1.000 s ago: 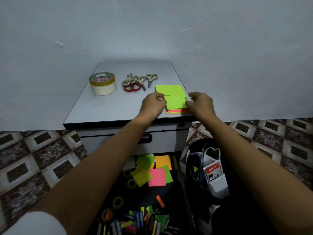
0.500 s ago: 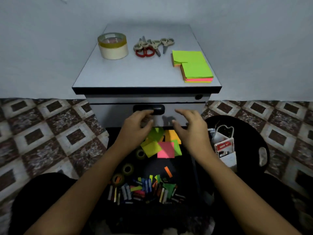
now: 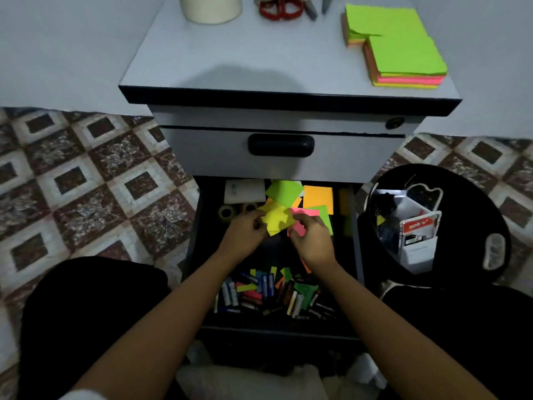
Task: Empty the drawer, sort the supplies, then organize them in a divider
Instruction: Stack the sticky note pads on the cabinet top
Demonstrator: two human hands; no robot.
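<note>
Reaches with both bare forearms down into the open dark lower drawer (image 3: 277, 256) of the grey cabinet (image 3: 259, 53). Pinches, with the left hand (image 3: 245, 230), the left edge of a yellow square paper sticky note (image 3: 275, 219), thumb and curled fingers closed on the paper. Meets it from the other side with the right hand (image 3: 313, 241), fingers bent and clamped on the right edge of the same note, just over a pink square sticky note (image 3: 299, 231). Holds the yellow note over the back half of the drawer, above the loose notes.

Half a second earlier, hovered with spread, empty fingers by the black drawer handle (image 3: 281, 145); now sits lower, on the notes. Leaves the cabinet top as it was.

Counts in the drawer one yellow, one pink, one orange square note (image 3: 318, 197), two green square notes (image 3: 284, 192) and two small tape rolls (image 3: 227, 212). Counts on the cabinet top two green-topped stacks of sticky notes (image 3: 403, 59) and one cream tape roll (image 3: 210, 8). Counts one white divider box (image 3: 418, 249) in a black round tray (image 3: 476, 197) at the right. Cannot count the heap of batteries (image 3: 259, 293) at the drawer's front: too many, too blurred.
</note>
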